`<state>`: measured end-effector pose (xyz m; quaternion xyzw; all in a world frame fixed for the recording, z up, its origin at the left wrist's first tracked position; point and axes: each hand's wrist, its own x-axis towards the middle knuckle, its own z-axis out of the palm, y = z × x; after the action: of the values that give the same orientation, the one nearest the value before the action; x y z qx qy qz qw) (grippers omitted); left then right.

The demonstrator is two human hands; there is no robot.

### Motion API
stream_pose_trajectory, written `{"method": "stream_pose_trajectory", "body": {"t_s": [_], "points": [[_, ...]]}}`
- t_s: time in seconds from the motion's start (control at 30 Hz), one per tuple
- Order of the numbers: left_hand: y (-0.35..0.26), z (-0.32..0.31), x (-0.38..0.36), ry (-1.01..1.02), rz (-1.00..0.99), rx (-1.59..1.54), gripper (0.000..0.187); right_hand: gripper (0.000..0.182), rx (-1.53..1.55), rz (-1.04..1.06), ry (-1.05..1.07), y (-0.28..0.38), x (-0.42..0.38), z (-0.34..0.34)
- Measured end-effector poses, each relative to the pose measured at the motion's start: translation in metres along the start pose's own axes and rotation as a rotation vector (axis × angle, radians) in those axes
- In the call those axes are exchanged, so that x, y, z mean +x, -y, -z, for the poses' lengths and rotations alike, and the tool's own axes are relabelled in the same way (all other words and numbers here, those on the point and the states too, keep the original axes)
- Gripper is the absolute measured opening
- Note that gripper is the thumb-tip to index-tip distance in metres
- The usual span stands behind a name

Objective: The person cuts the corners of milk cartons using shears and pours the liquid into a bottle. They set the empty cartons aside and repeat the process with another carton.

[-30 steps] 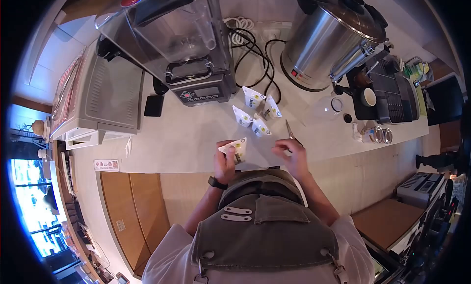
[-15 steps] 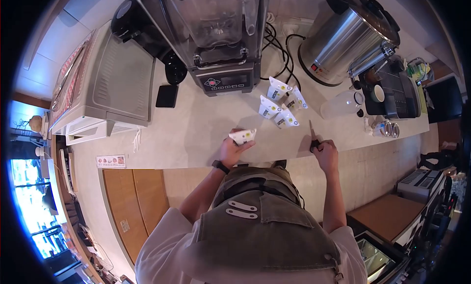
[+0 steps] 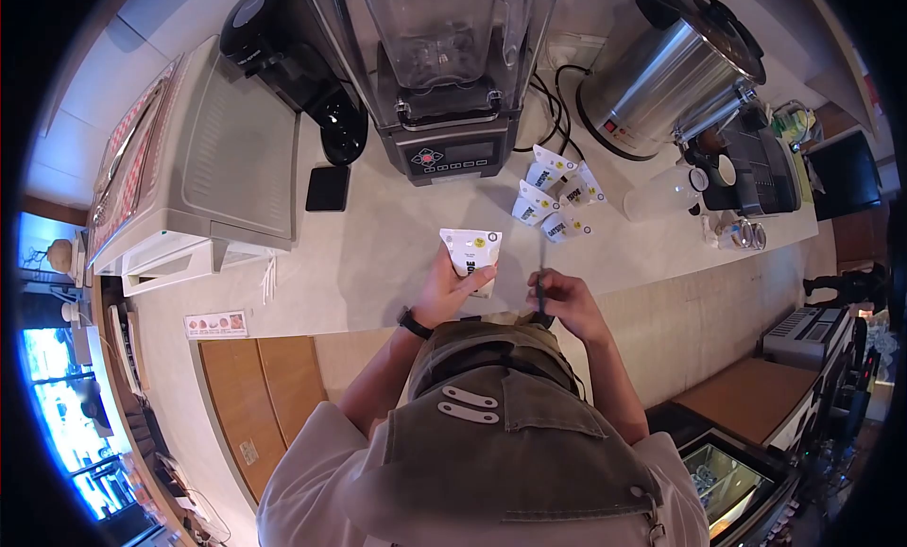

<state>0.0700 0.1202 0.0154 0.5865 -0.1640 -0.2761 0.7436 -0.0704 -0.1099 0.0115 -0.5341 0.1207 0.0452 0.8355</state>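
The left hand [image 3: 444, 287] pinches a small white pouch [image 3: 471, 251] upright by its lower edge above the counter [image 3: 378, 254], while the right hand [image 3: 565, 301] grips scissors [image 3: 540, 281]; the pouch looks light, soft and crushable, best held low, clear of the top.

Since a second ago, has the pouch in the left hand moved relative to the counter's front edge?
Yes. The pouch in the left hand has been lifted from the counter edge toward the blender, now upright.
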Motion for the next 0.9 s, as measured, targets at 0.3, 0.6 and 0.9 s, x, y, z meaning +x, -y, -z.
{"method": "stream_pose_trajectory", "body": {"t_s": [0.3,0.6,0.9], "points": [[0.001,0.013,0.003,-0.033,-0.050,0.207,0.046,0.052,-0.701,0.086,-0.089,0.039,0.023,-0.044],[-0.005,0.011,0.003,-0.057,-0.030,0.179,0.046,0.055,-0.780,0.090,-0.059,0.047,0.026,-0.042],[-0.008,0.011,0.007,0.017,0.064,0.124,0.049,0.052,-0.840,0.077,-0.039,0.053,0.026,-0.037]]}}
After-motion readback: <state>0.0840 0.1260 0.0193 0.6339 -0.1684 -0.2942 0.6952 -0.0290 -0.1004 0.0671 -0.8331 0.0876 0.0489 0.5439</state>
